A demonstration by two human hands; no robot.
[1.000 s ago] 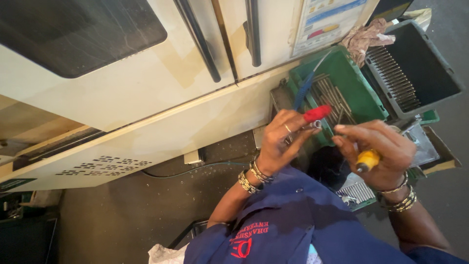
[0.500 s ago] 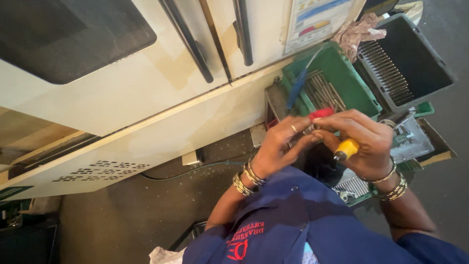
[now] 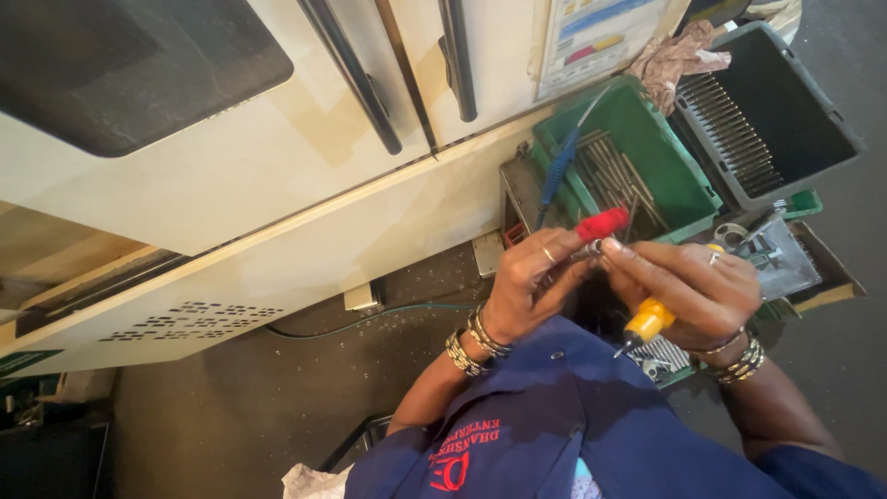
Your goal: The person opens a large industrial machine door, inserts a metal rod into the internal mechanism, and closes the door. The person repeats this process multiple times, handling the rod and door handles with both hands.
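Two hands are meeting just above the person's blue-clad lap in the head view, and much of what they are gripping is lying hidden. The left hand [image 3: 536, 282] is curling closed around a red-handled tool [image 3: 602, 224]; only the red end is poking out above the fingers, and the rest of it is disappearing inside the fist. The right hand [image 3: 684, 286] is folding shut on a yellow-handled tool [image 3: 647, 322], while its fingertips are pinching a small metal piece [image 3: 591, 249] together with the left fingers. That piece is too small to make out clearly.

The red handle is lying with its long axis slanting, its free end pointing up and to the right, towards the green crate [image 3: 679, 171] of metal rods. The yellow handle is slanting the other way, with its dark tip pointing down and to the left at the blue jacket [image 3: 554, 416].

Beside the green crate a dark grey crate [image 3: 832, 120] is sitting, partly cut off by the frame's edge. Behind both, a cream machine cabinet [image 3: 277, 203] is filling the upper left.
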